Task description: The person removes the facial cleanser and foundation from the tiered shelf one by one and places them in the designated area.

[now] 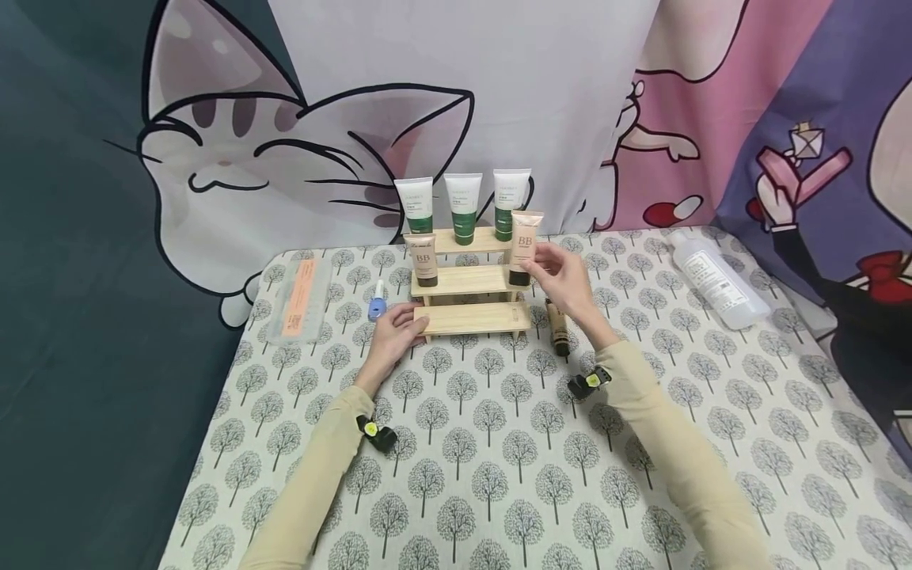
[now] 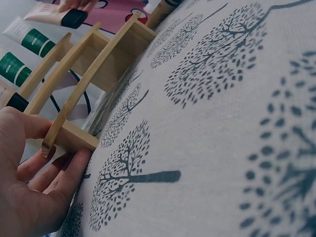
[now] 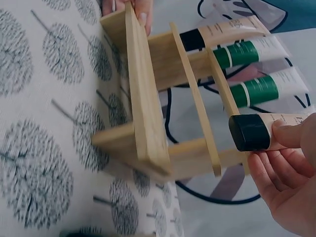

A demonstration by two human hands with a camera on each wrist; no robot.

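My left hand (image 1: pixel 390 336) grips the left end of the lowest step of a three-tier wooden display rack (image 1: pixel 473 318), thumb on top, as the left wrist view shows. In my right hand (image 1: pixel 566 277) a beige BB cream tube (image 1: pixel 525 237) is pinched between thumb and fingers. Its black cap (image 3: pixel 247 132) points down, close over the right end of the middle step. Another BB cream tube (image 1: pixel 423 259) stands cap-down at that step's left end. Three white-and-green tubes (image 1: pixel 464 207) stand along the top step.
A brown tube (image 1: pixel 558 326) lies right of the rack. Left of it are a small blue bottle with a white top (image 1: pixel 378 303) and a clear flat case (image 1: pixel 300 301). A clear labelled bottle (image 1: pixel 716 279) lies at the right. A printed cloth backdrop (image 1: pixel 541 71) hangs behind the table.
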